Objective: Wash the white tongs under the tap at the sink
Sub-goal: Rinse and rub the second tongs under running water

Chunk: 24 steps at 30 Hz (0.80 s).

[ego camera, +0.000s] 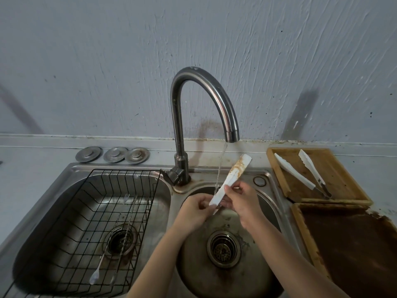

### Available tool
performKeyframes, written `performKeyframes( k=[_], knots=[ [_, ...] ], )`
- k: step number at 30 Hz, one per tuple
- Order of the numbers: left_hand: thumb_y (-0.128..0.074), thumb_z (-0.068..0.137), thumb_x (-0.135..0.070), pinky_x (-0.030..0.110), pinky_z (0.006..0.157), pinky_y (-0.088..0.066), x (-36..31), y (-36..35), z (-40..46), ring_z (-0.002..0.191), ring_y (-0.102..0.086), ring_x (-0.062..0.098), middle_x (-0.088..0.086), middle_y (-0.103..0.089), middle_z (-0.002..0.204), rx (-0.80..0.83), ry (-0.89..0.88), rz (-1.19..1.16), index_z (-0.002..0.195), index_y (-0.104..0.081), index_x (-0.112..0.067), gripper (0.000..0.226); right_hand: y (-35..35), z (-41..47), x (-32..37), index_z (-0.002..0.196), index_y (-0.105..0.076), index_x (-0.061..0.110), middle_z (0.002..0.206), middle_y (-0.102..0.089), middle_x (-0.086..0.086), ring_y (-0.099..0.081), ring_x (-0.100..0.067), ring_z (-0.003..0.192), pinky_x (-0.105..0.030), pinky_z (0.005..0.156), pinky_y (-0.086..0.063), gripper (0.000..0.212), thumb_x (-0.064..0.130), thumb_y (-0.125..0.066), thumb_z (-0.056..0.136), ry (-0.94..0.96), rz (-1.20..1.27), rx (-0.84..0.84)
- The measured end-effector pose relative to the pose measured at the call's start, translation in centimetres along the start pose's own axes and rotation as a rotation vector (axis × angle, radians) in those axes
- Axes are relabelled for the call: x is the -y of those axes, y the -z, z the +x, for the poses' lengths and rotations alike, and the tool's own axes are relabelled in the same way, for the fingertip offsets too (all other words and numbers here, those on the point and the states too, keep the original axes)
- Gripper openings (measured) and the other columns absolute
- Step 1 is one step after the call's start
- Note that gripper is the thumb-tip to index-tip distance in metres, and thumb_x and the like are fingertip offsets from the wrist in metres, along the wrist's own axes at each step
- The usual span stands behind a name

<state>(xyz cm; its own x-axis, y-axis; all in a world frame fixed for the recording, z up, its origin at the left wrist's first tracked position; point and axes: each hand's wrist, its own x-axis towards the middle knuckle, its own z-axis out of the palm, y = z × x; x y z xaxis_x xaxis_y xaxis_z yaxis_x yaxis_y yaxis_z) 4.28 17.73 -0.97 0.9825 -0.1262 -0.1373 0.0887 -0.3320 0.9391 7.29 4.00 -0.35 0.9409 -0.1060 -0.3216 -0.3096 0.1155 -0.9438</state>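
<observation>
White tongs (pixel 233 172) with brown stains near the upper end slant over the round right sink basin (pixel 193 265). My left hand (pixel 196 208) grips their lower end. My right hand (pixel 241 200) pinches them around the middle. A curved steel tap (pixel 206 84) runs a thin stream of water (pixel 221 166) that lands on the tongs just left of my right hand's fingers.
A second pair of white tongs (pixel 303 173) lies spread on a wooden tray (pixel 335 175) at the right, with a stained tray (pixel 354 244) nearer. The left basin holds a black wire rack (pixel 71 244) with forks (pixel 126 201). Three metal plugs (pixel 113 154) sit behind it.
</observation>
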Motion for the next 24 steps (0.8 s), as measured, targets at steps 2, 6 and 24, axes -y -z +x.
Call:
performKeyframes(
  k=[2,6,24],
  knots=[
    [-0.063,0.084,-0.001,0.019,0.057,-0.046,-0.5,-0.1,0.4,0.053,-0.057,0.002,-0.008,-0.066,0.061,0.027,0.016,-0.032,0.088,-0.065,-0.021,0.021,0.0,0.1,0.0,0.100,-0.058,0.004,0.102,-0.068,-0.014,-0.068,-0.023,0.088,-0.029,0.067,-0.059,0.013,0.007,-0.060,0.087,0.059,-0.091,-0.001],
    [-0.065,0.081,0.003,0.014,0.051,-0.047,-0.9,-0.2,0.8,0.047,-0.059,-0.001,-0.009,-0.068,0.052,-0.017,0.023,-0.205,0.087,-0.069,-0.013,0.018,-0.4,-0.7,-0.1,0.093,-0.061,0.012,0.086,-0.068,-0.004,-0.063,-0.014,0.073,-0.024,0.059,-0.051,0.009,0.017,-0.054,0.091,0.136,-0.259,0.098],
    [-0.056,0.089,-0.036,0.033,0.090,-0.042,0.6,3.9,0.5,0.110,-0.056,0.033,0.017,-0.058,0.123,-0.666,0.273,-0.064,0.135,-0.027,-0.003,0.063,3.1,-3.1,2.2,0.089,-0.052,0.003,0.056,-0.048,-0.001,-0.041,-0.002,0.034,-0.014,0.035,-0.031,0.036,0.034,-0.036,0.097,0.161,-0.779,0.306]
  ],
)
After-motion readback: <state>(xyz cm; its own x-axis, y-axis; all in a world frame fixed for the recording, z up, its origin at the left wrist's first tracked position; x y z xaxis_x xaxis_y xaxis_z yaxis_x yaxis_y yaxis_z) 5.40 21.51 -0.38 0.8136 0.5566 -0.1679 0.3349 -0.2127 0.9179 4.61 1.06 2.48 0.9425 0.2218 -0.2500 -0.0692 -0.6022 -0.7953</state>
